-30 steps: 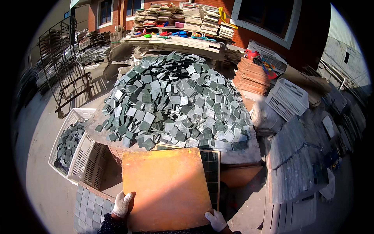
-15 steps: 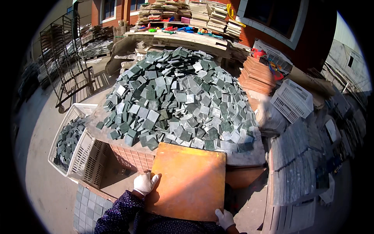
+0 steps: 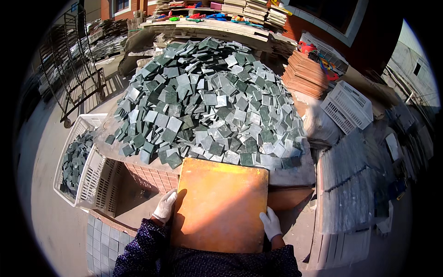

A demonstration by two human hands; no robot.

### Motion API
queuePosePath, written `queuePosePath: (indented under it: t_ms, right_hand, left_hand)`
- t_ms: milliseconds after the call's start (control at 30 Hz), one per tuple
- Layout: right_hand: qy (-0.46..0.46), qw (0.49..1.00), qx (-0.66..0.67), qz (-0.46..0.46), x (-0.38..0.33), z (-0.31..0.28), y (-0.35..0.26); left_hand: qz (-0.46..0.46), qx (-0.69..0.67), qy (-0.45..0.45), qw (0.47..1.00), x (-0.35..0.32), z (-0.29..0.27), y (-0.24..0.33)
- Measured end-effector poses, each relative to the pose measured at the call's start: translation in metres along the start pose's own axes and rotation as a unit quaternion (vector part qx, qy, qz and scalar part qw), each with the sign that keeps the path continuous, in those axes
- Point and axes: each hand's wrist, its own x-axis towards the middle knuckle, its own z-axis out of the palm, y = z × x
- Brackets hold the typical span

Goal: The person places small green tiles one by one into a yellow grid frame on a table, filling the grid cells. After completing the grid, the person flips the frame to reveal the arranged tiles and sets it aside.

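A square orange board [image 3: 221,207] lies before me, its surface scuffed and half in shadow. My left hand [image 3: 165,206], in a white glove, grips its left edge. On the opposite edge is my right hand [image 3: 271,222], gloved too, with its fingers along the side and partly hidden. The board's far edge meets the front of a table [image 3: 295,177] that bears a big heap of small square green-grey stone tiles [image 3: 210,101]. What supports the board underneath is hidden.
Left of the table, a white plastic crate [image 3: 64,157] holds more tiles. Gridded grey tile sheets [image 3: 108,242] lie at lower left. Wrapped stacks [image 3: 346,194], an empty white basket [image 3: 348,108] and reddish boards [image 3: 304,74] stand right. A metal rack [image 3: 69,64] is far left.
My right hand has moved up along the board's right edge. The left hand has shifted slightly up and left at its edge. The view has tilted a little downward.
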Motion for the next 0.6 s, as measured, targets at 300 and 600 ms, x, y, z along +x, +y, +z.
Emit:
queuePosePath:
  t_ms: [300, 600]
  right_hand:
    - [-0.013, 0.970, -0.211, 0.117, 0.010, 0.024, -0.045]
    - [-0.085, 0.963, 0.235, 0.098, 0.024, 0.008, -0.023]
  left_hand:
    - [-0.054, 0.083, 0.013, 0.995, 0.005, 0.011, 0.001]
    - [-0.158, -0.012, 0.066, 0.985, 0.012, 0.012, 0.013]
